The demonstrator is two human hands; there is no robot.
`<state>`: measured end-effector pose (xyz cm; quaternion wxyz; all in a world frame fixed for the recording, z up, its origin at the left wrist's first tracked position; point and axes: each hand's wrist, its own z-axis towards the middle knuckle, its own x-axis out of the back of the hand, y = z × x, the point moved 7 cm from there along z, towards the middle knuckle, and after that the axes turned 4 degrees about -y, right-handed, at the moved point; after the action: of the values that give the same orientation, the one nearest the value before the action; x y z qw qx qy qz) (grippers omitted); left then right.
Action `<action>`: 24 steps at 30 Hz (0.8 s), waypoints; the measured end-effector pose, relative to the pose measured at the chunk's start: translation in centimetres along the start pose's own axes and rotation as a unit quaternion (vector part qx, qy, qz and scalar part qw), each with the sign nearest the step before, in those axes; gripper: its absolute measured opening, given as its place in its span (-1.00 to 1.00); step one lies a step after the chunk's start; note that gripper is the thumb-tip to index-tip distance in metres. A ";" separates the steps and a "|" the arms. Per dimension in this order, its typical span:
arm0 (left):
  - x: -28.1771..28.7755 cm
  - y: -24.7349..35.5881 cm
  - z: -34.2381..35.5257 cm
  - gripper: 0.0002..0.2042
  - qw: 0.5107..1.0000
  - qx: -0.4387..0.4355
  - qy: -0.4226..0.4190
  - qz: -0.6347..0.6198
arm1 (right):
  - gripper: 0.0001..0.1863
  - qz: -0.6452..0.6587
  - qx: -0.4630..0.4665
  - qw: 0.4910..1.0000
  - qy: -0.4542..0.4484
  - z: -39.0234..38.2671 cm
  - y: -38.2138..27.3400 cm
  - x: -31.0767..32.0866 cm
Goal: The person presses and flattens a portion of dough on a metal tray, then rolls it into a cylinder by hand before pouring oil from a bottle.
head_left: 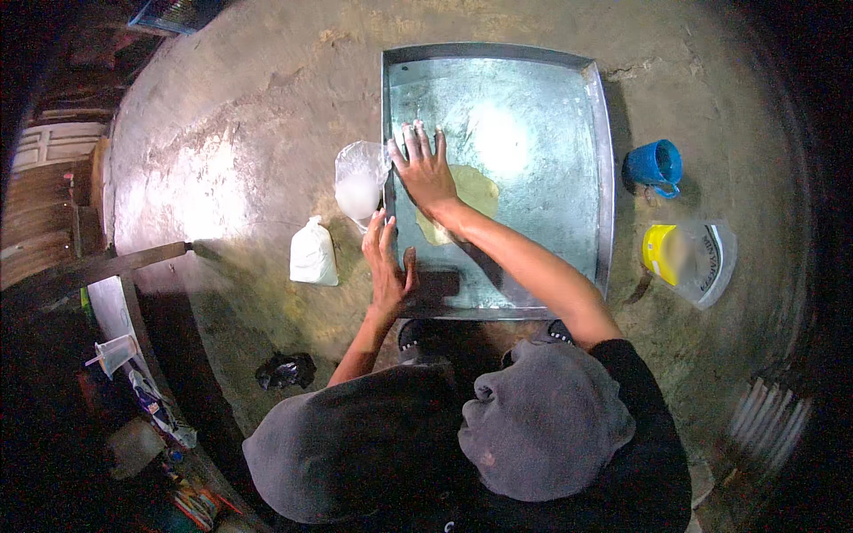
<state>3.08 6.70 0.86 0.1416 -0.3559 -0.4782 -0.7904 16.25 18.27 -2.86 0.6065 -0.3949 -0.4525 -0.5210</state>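
Observation:
A large square metal tray (569,107) lies on the earthen floor in front of me. A thin yellowish patch (475,191) is spread on its left half. My right hand (425,169) lies flat on the tray, fingers spread, at the patch's left edge and holding nothing. My left hand (388,262) rests on the tray's left rim near the front corner. Its fingers are stretched out and its thumb is inside the tray. An open clear bag of white powder (358,182) stands just left of the tray, close to both hands.
A tied white bag (313,253) lies left of the tray. A blue mug (656,164) and a clear tub with a yellow lid (689,253) sit to the right. There is a crumpled black bag (284,369) at the lower left. A plastic measuring cup (114,353) stands on a plank.

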 end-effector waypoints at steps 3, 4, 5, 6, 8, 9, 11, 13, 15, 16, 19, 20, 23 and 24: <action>0.9 0.0 -0.1 -0.37 1.000 0.005 0.004 -0.011 | -0.52 -0.042 0.027 0.999 -0.003 0.9 -1.6 0.6; 0.6 0.3 -0.3 -0.35 1.000 0.012 -0.002 -0.016 | -0.52 -0.041 0.024 0.999 -0.013 0.3 -1.3 0.4; 0.7 0.2 -0.1 -0.35 1.000 0.006 -0.007 -0.013 | -0.52 -0.038 0.023 0.999 -0.009 0.9 -1.2 0.4; 0.8 0.2 -0.1 -0.34 1.000 0.000 -0.012 -0.009 | -0.52 -0.023 0.019 0.999 -0.011 1.1 -1.2 0.4; 0.8 0.2 0.0 -0.34 1.000 -0.010 -0.024 0.001 | -0.51 0.003 0.010 1.000 -0.012 0.7 -1.0 0.3; 0.7 0.3 0.0 -0.34 1.000 -0.010 -0.021 0.000 | -0.51 0.007 0.010 1.000 -0.010 0.7 -0.9 0.2; 0.5 0.4 0.1 -0.35 1.000 -0.013 -0.015 -0.004 | -0.50 0.015 0.009 1.000 -0.006 0.9 -0.4 0.0; 0.4 0.0 -0.1 -0.36 1.000 -0.007 -0.013 0.000 | -0.48 0.158 -0.026 0.987 0.016 1.0 1.4 0.4; 0.6 0.0 -0.1 -0.36 1.000 -0.004 -0.008 0.005 | -0.46 0.309 -0.071 0.945 0.078 1.0 3.5 2.0; 0.8 0.1 0.2 -0.37 1.000 -0.013 -0.005 0.009 | -0.42 0.310 -0.107 0.941 0.083 1.4 4.2 2.5; 0.8 0.2 0.2 -0.37 1.000 -0.006 0.021 0.003 | -0.39 0.246 -0.120 0.961 0.040 1.2 2.3 3.4; 0.4 0.3 0.3 -0.38 1.000 -0.015 0.022 0.009 | -0.38 0.182 -0.107 0.977 -0.019 0.7 1.3 2.2; 0.3 0.9 0.1 -0.39 0.999 -0.020 0.034 0.019 | -0.41 0.085 -0.038 0.992 -0.082 -2.0 -1.8 -0.3; 0.4 0.9 -0.1 -0.41 0.999 -0.018 0.034 0.021 | -0.42 0.065 0.001 0.996 -0.063 -2.2 -2.8 0.0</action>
<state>3.27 6.25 1.70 0.1678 -0.3407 -0.4514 -0.8075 13.77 15.79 -3.46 0.6094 -0.4548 -0.4640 -0.4543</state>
